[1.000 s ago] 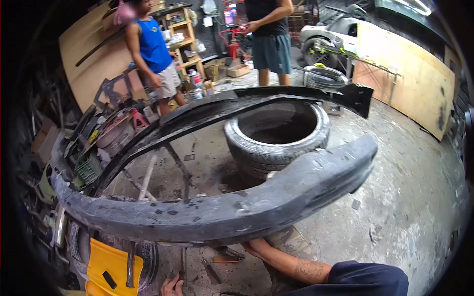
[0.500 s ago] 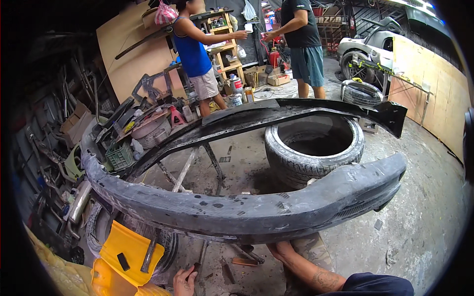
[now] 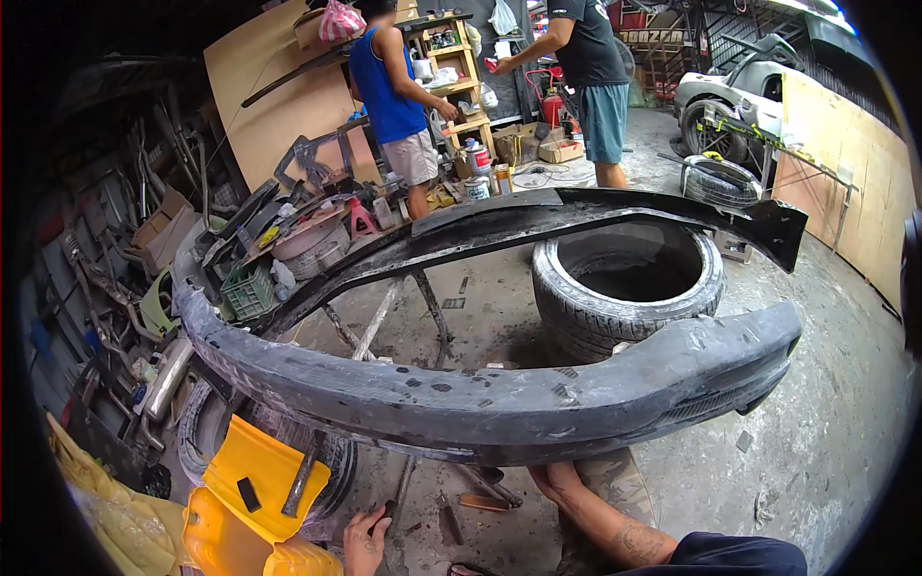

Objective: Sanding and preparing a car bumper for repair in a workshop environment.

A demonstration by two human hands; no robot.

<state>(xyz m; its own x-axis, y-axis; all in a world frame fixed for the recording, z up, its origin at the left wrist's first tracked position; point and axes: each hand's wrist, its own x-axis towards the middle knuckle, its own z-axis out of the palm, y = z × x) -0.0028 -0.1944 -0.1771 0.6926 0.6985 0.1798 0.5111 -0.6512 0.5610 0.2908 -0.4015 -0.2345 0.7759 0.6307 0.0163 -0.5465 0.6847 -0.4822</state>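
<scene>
A long grey car bumper [image 3: 461,401], patchy with sanding marks and dark wet spots, curves across the middle in front of me. My right hand [image 3: 557,480] reaches under its lower edge; the fingers are hidden behind the bumper. Low down, my left hand [image 3: 364,542] pinches a small dark block [image 3: 389,509] at its fingertips, close to the stand's metal leg [image 3: 404,485]. Beside that hand lies an open yellow plastic container [image 3: 252,485], with a dark flat-ended tool [image 3: 302,480] and a small black block [image 3: 249,494] on its flap.
Behind the bumper are a black bumper part [image 3: 480,240] and a loose tyre [image 3: 629,288]. Scrap parts and a green crate [image 3: 248,289] crowd the left. Two people stand at the back, one in a blue tank top [image 3: 392,86], one in a dark shirt [image 3: 588,48].
The view has shifted slightly. At the back, the person in blue has turned away and lowered an arm; the two people's hands are now farther apart. My hands stay in nearly the same places.
</scene>
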